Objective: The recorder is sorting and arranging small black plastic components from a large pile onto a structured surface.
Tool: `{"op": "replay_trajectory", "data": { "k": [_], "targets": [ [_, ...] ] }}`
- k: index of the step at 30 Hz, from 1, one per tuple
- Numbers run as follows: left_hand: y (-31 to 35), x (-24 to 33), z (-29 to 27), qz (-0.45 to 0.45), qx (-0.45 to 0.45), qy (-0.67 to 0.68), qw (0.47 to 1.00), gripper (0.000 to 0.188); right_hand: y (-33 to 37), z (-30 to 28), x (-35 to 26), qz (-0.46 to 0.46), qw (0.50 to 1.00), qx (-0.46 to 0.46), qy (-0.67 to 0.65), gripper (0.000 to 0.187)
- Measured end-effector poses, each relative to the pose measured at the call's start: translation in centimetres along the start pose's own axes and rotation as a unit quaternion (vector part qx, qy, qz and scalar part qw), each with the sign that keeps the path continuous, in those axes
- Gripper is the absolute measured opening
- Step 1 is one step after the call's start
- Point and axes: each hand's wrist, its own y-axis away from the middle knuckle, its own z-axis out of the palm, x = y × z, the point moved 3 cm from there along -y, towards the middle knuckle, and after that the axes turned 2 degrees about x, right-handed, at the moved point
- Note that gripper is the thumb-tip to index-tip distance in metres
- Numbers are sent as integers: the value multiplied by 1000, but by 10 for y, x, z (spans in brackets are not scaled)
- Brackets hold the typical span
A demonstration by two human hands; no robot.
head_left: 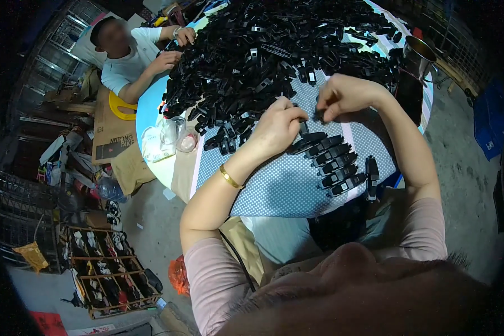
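Note:
My left hand [275,130], with a gold bracelet on its wrist, is closed in a pinch over the table. At its fingertips is a small black plastic part [304,129], mostly covered by the fingers. To the right, my right hand [344,96] has its fingers curled together around a small dark piece [318,116], too hidden to name. Just below both hands, several black plastic parts [335,163] lie side by side in a slanting row. One more black part [372,178] lies apart at the right of the row.
A big heap of loose black parts [235,61] covers the far side of the round table [263,193]. A co-worker [130,59] reaches into it at the far left. Clear plastic bags [173,131] lie at the left; a metal pot [419,51] stands at the far right.

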Motion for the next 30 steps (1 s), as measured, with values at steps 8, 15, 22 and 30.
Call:
{"op": "replay_trajectory", "data": {
  "k": [8,15,22,30],
  "targets": [
    [-7,-8,-2,15,1,31,999,15,-9,2,-2,-103,972,188,94,26],
    [1,-13,-11,-38,24,-39,998,26,-4,6,-19,-58,984,98,140,30],
    [-3,-14,-10,-48,14,-29,998,23,-5,8,-21,-50,968,95,225,27],
    [-10,-11,-10,-41,-83,36,995,22,-10,15,-20,-77,991,59,95,28]
  ]
}}
